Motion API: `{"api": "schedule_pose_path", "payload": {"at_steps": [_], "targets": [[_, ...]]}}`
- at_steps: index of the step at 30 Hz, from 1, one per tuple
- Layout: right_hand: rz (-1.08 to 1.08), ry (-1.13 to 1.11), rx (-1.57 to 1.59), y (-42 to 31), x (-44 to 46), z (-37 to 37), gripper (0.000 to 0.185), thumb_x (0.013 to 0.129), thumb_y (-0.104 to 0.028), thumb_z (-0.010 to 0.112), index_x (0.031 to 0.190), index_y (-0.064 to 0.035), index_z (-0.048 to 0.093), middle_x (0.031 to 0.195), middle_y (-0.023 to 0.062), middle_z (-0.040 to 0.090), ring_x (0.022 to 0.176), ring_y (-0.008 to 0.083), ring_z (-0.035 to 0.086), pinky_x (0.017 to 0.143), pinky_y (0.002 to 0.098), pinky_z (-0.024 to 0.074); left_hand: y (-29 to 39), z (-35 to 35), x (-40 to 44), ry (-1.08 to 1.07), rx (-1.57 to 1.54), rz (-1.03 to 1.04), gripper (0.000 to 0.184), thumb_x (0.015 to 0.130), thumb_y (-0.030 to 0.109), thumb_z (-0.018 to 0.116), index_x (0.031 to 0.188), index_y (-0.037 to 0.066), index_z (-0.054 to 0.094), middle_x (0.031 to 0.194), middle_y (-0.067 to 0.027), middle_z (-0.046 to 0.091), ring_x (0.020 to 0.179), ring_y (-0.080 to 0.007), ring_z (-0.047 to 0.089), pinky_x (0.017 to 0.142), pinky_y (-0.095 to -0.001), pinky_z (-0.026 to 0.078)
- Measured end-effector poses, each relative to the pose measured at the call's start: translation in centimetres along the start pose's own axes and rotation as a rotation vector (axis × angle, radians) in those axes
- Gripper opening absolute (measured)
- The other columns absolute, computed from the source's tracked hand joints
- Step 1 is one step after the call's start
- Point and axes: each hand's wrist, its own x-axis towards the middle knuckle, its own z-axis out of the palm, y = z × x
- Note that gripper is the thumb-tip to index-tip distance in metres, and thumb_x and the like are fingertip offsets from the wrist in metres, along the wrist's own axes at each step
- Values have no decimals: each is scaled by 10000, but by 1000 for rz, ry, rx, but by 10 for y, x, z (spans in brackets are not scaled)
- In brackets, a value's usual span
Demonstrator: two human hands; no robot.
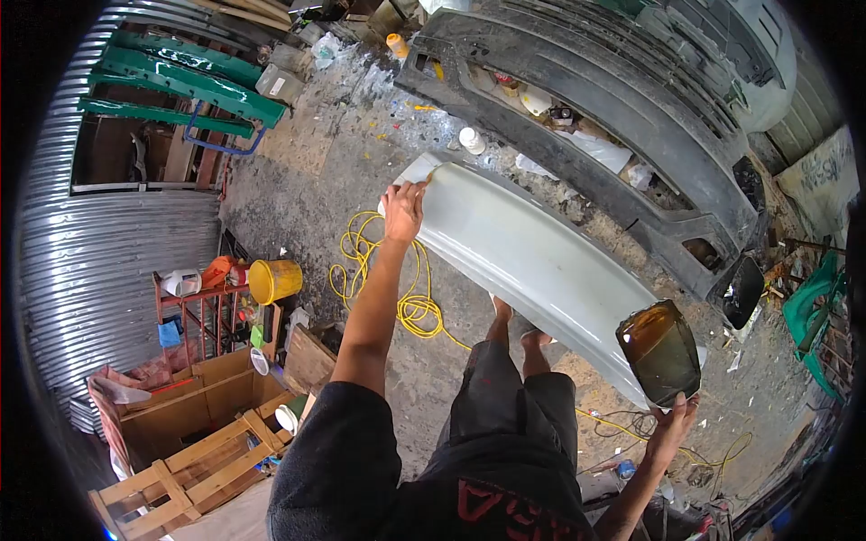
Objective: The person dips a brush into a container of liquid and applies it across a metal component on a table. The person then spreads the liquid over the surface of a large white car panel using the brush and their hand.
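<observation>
A long, glossy white vehicle body panel [532, 252] stretches diagonally in front of my legs, held off the floor. My left hand [403, 212] grips its far left end, with fingers curled over the edge. At the near right end, my right hand [674, 426] is closed on the lower corner. Just above those fingers is a dark amber-brown, shiny squarish piece [660, 353] at the panel's end; I cannot tell whether it is fixed there. The undersides of the panel and some fingertips are hidden.
A large dark grey vehicle panel [559, 135] lies beyond, near a white bottle [472, 140]. A yellow cable [417, 311] coils on the floor. To the left stand a yellow bucket [274, 281], a wooden crate [180, 478] and green painted parts [180, 81].
</observation>
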Motion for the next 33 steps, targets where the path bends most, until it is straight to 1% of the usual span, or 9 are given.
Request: {"api": "schedule_pose_path", "payload": {"at_steps": [2,7,10,16,19,22,30,32,33], "targets": [[-19,47,-1,-3,-2,3,707,861,-458,619,1380,-63,346,1330,97,471,1105,218,553,779,361,522,-2,-6,-20,2,97,-15,199,908,133,541,1071,153,653,989,-48,619,913,-327,518,777,-474,383],[-41,51,28,-4,-1,5,689,866,-458,615,1364,-61,353,1321,99,473,1104,224,554,774,362,521,0,-29,-47,61,153,42,225,892,103,551,1098,135,636,970,-64,613,904,-322,522,799,-460,380],[-41,40,42,-6,0,5,678,864,-455,618,1353,-63,360,1323,97,466,1093,222,556,759,353,519,19,-39,-30,-13,19,50,254,856,67,577,1088,140,649,996,-49,610,931,-307,513,819,-446,382],[-22,77,21,-1,-2,4,705,846,-442,640,1363,-60,350,1333,90,440,1097,215,542,735,342,517,32,22,28,-75,-67,245,298,853,88,578,1126,188,642,1026,-25,604,959,-287,506,824,-441,387],[-25,96,28,-5,-8,11,724,840,-443,644,1371,-54,342,1332,89,436,1099,216,538,733,340,516,26,41,38,-149,50,273,261,875,121,542,1106,153,659,1031,-20,604,976,-269,503,832,-421,382],[-20,80,9,-5,-11,12,730,838,-450,641,1374,-54,341,1331,90,439,1098,216,538,731,338,516,19,41,32,-138,167,199,269,873,124,540,1119,131,647,1040,-25,599,981,-265,503,836,-426,375],[5,22,-24,-8,-3,21,708,845,-442,638,1368,-66,344,1312,95,470,1120,218,538,757,353,523,3,1,-35,-12,196,86,318,858,120,557,1172,107,604,1039,-55,569,945,-276,496,809,-445,379],[-35,-45,-25,-9,0,22,780,858,-502,606,1398,-22,311,1378,149,388,1239,244,428,815,405,515,0,-12,-58,-4,195,20,301,872,137,551,1167,104,605,1032,-44,582,947,-283,504,827,-465,371],[-39,-54,-28,-9,1,22,780,858,-502,606,1398,-22,311,1378,149,388,1239,244,428,815,405,515,-1,-17,-67,0,197,11,301,872,137,551,1167,104,605,1032,-44,582,947,-283,504,827,-465,371]]}}
